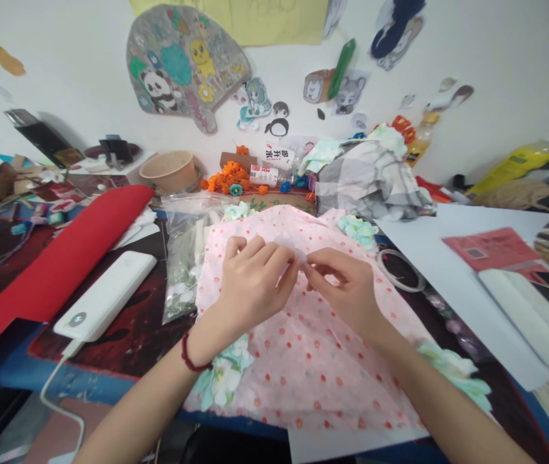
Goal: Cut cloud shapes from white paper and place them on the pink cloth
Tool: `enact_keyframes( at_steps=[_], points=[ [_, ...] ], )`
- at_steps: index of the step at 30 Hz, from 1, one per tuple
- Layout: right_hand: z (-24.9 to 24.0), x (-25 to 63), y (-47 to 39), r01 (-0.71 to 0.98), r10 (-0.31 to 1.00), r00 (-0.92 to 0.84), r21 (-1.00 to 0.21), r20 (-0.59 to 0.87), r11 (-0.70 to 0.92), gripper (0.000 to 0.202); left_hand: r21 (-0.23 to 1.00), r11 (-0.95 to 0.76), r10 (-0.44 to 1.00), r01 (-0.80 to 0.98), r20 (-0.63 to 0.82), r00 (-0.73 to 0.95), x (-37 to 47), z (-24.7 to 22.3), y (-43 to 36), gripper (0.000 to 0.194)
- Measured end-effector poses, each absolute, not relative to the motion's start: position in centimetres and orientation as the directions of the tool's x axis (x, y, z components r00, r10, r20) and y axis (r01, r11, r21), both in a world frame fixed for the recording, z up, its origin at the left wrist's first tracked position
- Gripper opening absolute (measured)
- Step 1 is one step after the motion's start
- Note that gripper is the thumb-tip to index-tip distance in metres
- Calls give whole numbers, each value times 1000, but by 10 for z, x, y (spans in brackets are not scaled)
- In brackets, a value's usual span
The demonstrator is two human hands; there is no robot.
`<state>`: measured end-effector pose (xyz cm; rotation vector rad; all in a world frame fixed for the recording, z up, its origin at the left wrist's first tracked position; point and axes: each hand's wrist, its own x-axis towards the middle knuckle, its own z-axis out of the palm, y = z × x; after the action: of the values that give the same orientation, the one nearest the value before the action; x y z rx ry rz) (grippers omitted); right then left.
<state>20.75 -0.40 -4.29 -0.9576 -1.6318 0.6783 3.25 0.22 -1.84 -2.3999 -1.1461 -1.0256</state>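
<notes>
My left hand [255, 277] and my right hand [339, 287] meet above a pink cloth with red dots [313, 361]. A small, pale, whitish piece [298, 256] is pinched between their fingertips; its exact shape is too blurred to tell. A dark red bracelet [188, 353] circles my left wrist. Mint-green and white petal clusters lie about the cloth: one [229, 377] under my left wrist, one [357, 230] near the top right corner, one [455, 374] beside my right forearm and one [239, 211] at the top left.
Left of the cloth are a plastic bag [182, 277], a white power bank [105, 296] with a cable and a red roll [62, 264]. To the right lie a ring of wire [401, 270], white paper [448, 258] and a white case [530, 322]. Orange flowers [231, 177] sit behind.
</notes>
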Motion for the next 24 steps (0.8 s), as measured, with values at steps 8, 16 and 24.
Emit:
enact_keyframes(
  at_steps=[8,16,24],
  points=[
    [-44,208,-5,389,775,-132,-687,618,614,7,-21,-641,583,768,638,503,29,-22,4,15],
    [-49,207,-3,476,705,-225,-555,673,682,11,-104,-630,578,769,599,555,27,-22,4,16],
    [-57,209,-3,526,660,-271,-467,701,711,15,-174,-627,564,759,571,596,28,-24,2,12]
  ],
)
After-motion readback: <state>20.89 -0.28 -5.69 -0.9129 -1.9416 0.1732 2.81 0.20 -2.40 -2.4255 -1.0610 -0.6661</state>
